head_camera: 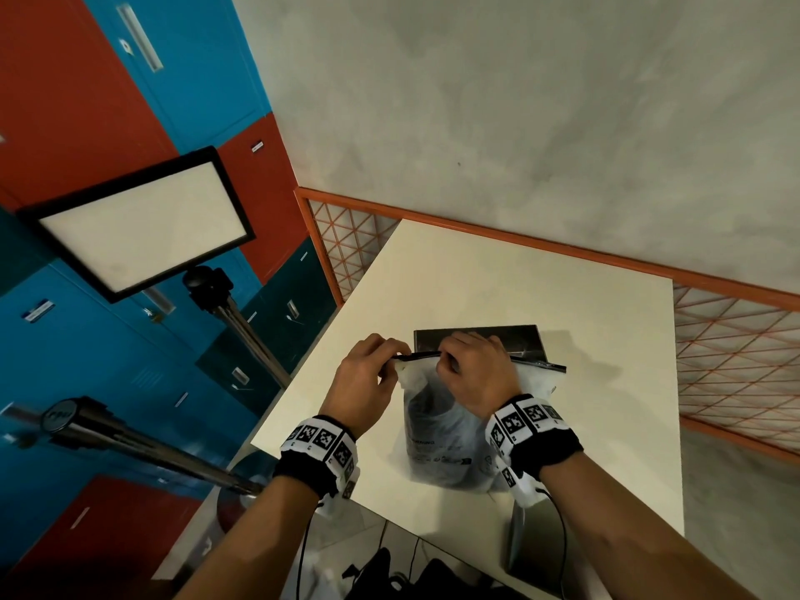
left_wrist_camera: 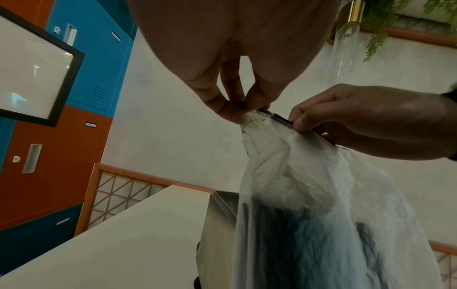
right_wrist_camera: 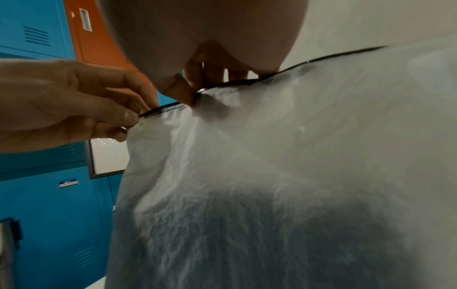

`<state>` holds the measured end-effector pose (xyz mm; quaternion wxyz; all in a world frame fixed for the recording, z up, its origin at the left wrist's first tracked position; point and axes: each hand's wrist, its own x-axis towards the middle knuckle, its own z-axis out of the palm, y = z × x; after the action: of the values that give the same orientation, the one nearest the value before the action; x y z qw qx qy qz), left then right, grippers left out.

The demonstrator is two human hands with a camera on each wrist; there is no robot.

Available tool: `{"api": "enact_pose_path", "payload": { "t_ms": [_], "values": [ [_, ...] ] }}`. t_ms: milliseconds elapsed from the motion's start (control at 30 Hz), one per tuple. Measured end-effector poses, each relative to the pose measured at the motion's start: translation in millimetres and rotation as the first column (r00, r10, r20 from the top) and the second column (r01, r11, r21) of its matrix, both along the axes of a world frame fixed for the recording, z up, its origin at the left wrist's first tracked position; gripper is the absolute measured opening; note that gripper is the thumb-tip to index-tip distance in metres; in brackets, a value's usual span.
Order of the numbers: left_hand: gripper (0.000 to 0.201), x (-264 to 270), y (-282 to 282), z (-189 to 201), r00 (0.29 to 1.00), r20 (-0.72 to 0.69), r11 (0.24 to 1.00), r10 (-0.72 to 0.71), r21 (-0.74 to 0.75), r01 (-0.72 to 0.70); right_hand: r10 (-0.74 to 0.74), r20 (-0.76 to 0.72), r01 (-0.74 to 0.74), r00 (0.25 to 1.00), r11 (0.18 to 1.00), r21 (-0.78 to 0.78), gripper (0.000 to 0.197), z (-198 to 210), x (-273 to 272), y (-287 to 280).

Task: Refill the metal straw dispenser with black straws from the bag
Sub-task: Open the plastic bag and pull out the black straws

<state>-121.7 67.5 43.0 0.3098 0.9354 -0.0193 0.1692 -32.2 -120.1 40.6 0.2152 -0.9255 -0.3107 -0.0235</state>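
Observation:
A frosted plastic bag [head_camera: 437, 443] [left_wrist_camera: 309, 205] [right_wrist_camera: 272, 176] stands upright on the white table [head_camera: 541, 296], dark straws [left_wrist_camera: 284, 244] showing through its lower half. A black zip strip runs along its top edge. My left hand [head_camera: 368, 383] [left_wrist_camera: 237, 105] [right_wrist_camera: 118, 117] pinches the strip's left end. My right hand [head_camera: 472, 370] [left_wrist_camera: 304, 123] [right_wrist_camera: 190, 95] pinches the strip a short way to the right. Behind the bag stands the metal straw dispenser [head_camera: 511, 342] [left_wrist_camera: 217, 224], mostly hidden by the bag and my right hand.
The table's left edge drops off to a floor with light stands [head_camera: 242, 322] and a framed light panel [head_camera: 138, 227]. Coloured lockers [head_camera: 86, 101] stand at the left. An orange lattice rail [head_camera: 736, 352] borders the table's far and right sides.

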Motion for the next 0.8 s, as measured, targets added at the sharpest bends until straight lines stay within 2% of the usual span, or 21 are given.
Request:
{"api": "enact_pose_path", "payload": {
  "t_ms": [267,467,533,633,733,800],
  "values": [
    [0.021,1.4,-0.6,-2.1,1.0,-0.001,1.0,-0.031,-0.006,0.031,0.03,-0.04,-0.03,0.999,1.0,0.01,0.014,1.9,0.4,-0.3],
    [0.021,7.4,-1.7,-2.0,1.0,0.001,0.999,-0.016,0.033,0.016,0.169,-0.063,-0.165,0.984,0.984,0.072,0.018,5.4,0.0,2.9],
    [0.019,8.3,-3.3,-2.4,1.0,0.011,0.999,-0.007,0.043,0.007,0.223,-0.021,-0.222,0.975,0.975,0.026,0.015,6.1,-2.5,7.0],
    [0.02,8.0,-4.1,-3.7,1.0,0.03,0.999,0.007,0.042,-0.008,0.217,0.015,-0.217,0.976,0.976,-0.022,0.008,6.3,-5.5,11.8],
    [0.023,7.6,-0.3,-4.5,0.999,0.038,0.998,0.034,0.042,-0.036,0.202,0.028,-0.199,0.979,0.977,-0.075,0.017,8.2,-1.1,8.7],
    [0.025,6.1,5.0,-5.2,0.997,0.036,0.997,0.071,0.033,-0.072,0.188,-0.013,-0.188,0.982,0.975,-0.116,0.022,10.3,5.6,1.8]
  ]
}}
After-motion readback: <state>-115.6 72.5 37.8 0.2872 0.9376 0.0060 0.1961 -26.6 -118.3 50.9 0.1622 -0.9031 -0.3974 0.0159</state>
